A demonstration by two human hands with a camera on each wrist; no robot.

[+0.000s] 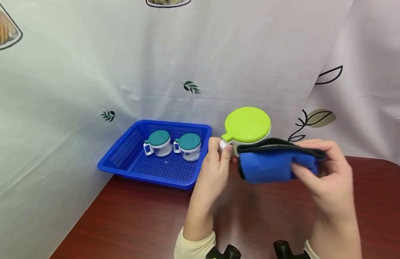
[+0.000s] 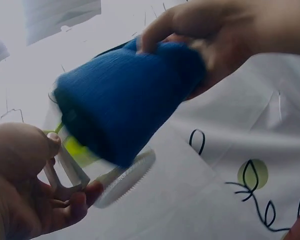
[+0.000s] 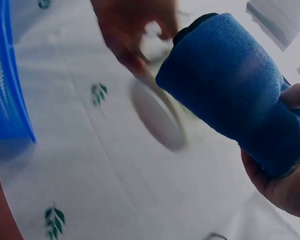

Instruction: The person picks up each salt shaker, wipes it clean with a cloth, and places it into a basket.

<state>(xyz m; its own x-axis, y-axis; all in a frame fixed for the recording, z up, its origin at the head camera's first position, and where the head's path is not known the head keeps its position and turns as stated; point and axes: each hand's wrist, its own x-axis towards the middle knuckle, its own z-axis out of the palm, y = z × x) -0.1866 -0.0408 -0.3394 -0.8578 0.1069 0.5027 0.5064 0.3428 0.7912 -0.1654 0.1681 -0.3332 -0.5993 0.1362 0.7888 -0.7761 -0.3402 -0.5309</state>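
Observation:
My left hand grips the white handle of a seasoning jar with a lime-green lid, raised above the table. In the left wrist view, thumb and fingers close round that squarish handle, and the jar's round base shows. My right hand pinches a folded blue cloth with black edging, thumb on the near side. The cloth overlaps the jar's front in the head view, hiding most of its body. In the right wrist view the cloth hangs close beside the jar.
A blue plastic basket stands at the back left of the dark red table. Inside it are two clear jars with teal lids, one left and one right. A white patterned curtain hangs behind and at the left.

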